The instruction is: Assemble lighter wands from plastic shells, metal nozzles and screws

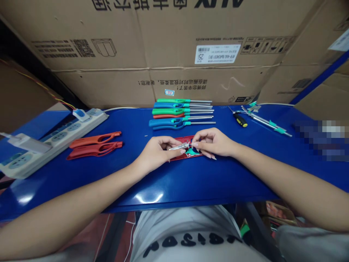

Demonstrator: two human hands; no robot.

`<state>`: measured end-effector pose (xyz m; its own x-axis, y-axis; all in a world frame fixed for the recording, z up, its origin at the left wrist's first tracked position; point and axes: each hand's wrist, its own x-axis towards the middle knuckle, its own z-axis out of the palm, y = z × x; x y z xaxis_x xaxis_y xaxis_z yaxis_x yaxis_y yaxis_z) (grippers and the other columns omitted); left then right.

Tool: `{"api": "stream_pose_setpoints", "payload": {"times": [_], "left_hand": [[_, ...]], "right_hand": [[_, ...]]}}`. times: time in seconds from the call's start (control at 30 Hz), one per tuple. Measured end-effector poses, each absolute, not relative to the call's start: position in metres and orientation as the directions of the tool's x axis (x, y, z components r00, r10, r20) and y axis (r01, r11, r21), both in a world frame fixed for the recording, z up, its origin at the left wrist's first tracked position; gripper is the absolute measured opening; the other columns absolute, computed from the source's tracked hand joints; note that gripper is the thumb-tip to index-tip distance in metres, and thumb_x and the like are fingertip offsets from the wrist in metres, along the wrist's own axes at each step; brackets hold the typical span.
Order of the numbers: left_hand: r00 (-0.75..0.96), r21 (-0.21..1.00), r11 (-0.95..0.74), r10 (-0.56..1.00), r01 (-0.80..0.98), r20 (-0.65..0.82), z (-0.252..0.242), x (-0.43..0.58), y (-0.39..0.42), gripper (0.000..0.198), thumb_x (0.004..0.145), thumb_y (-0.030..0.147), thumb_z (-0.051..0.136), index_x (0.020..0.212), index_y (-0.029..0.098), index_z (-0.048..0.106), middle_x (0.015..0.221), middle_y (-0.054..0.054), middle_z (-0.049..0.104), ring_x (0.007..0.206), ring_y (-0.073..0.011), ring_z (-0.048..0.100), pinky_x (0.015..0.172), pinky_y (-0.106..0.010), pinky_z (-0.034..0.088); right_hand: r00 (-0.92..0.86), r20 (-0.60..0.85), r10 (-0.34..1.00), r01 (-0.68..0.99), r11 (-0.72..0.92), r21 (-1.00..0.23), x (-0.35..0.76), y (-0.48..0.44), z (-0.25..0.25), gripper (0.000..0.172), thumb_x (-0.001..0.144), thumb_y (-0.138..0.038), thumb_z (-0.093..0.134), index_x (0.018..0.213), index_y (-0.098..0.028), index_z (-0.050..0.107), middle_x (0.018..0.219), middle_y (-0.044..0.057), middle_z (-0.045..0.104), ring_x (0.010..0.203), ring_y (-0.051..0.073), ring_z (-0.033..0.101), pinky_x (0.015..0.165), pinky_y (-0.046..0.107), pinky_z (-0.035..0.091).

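My left hand (160, 148) is closed around a clear, silvery lighter fuel tank (178, 146), held tilted just above the table. At the tank's right end, the fingers of my right hand (214, 142) pinch together at a small part that I cannot make out. Under both hands lies an open red lighter handle shell (178, 157), partly covered by them. A green piece (192, 151) and a thin white wire show inside the shell.
Behind my hands lies a row of several long-necked lighters (169, 123). Orange and red handle shells (94, 149) lie left, beside a power strip (57, 136). To the right are a screwdriver (240, 119) and metal lighter tubes (268, 123). A large cardboard box (169, 47) closes off the back.
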<state>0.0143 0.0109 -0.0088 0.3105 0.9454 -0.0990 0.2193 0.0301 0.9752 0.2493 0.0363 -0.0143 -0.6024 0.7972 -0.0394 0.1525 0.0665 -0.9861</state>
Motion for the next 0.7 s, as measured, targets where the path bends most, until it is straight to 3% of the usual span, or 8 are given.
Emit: {"api": "stream_pose_setpoints", "payload": {"times": [0.7], "left_hand": [[0.342,0.976,0.037,0.933,0.213,-0.110,-0.0071,0.0143,0.0120,0.032,0.065,0.035,0.087,0.085,0.013,0.077,0.069,-0.001,0.069,0.053,-0.0084,0.053,0.048,-0.021,0.041]], "right_hand": [[-0.592,-0.023,0.806,0.183,0.106,-0.977,0.2502,0.0366,-0.0147,0.035,0.085,-0.048,0.072,0.087,-0.015,0.062,0.043,-0.008,0.050,0.029,0.005,0.039,0.027,0.015,0.029]]}}
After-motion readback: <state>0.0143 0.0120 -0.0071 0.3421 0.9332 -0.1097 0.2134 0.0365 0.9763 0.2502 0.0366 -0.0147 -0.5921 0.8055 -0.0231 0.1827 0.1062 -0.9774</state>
